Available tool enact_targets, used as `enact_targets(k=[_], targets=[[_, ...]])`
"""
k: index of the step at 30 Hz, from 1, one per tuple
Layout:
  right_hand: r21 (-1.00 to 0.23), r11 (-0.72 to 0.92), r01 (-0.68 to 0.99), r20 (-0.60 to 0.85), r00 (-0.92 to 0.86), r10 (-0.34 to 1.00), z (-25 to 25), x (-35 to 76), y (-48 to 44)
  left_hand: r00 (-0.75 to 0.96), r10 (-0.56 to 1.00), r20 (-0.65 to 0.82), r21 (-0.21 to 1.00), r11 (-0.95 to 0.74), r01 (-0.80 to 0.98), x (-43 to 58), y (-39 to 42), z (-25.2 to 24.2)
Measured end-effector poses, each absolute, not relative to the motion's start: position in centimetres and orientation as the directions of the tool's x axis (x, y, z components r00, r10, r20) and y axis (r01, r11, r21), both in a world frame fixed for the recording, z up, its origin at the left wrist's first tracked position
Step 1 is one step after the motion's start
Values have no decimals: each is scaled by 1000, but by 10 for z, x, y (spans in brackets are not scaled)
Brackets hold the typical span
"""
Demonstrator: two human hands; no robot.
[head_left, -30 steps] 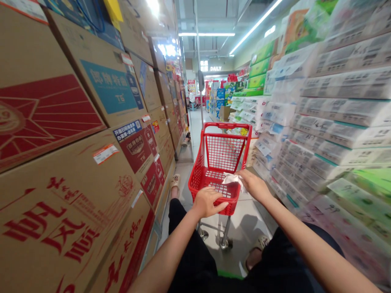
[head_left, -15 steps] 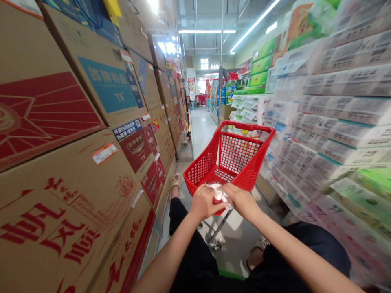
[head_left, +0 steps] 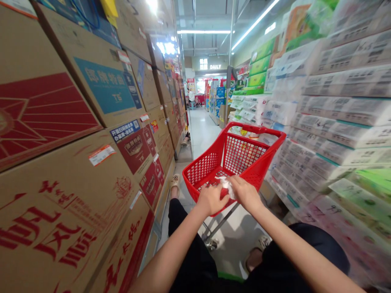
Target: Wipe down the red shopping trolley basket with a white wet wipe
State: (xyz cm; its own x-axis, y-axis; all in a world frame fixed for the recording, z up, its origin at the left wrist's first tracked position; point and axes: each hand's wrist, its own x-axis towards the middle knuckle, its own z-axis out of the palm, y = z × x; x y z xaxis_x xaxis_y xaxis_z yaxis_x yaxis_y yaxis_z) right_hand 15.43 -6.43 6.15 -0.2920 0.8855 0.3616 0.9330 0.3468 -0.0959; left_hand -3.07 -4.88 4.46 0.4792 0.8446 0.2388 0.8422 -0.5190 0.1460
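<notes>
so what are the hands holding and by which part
The right hand pinches a crumpled white tissue by its near end, at the near rim of the red cart; the left hand grips that rim beside it.

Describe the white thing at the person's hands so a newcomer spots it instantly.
A red basket cart stands in the aisle between cartons and paper packs. At its near rim, the right hand pinches a crumpled white wipe beside the left hand. It alone is white against the red mesh.

We see a brightly lit aisle under ceiling tube lights, which flare white overhead; soft shadows pool on the floor, while wide-angle distortion bends the cartons and blurs packs at right.
</notes>
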Motion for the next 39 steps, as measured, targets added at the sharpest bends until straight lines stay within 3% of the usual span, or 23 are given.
enact_targets(k=[5,12,21,27,31,36,39], targets=[[-118,433,894,341,-373,863,65,165,-64,417,879,231,121,-452,884,-30,-58,38],[-72,247,966,430,-194,882,67,197,-37,450,849,278,71,-485,872,-53,-52,28],[-56,448,892,405,-389,827,54,160,-54,471,812,345,24,-509,860,-58,-50,19],[-35,216,976,475,-174,863,76,250,-13,495,787,369,17,-538,843,-59,-46,15],[-20,122,992,492,-96,865,74,237,-15,479,787,387,27,-529,848,-53,-45,15],[-57,358,932,472,-291,832,50,183,-44,477,789,387,44,-532,845,-52,-47,18],[-60,413,909,454,-344,822,51,192,-44,488,789,374,55,-544,837,-56,-47,18]])
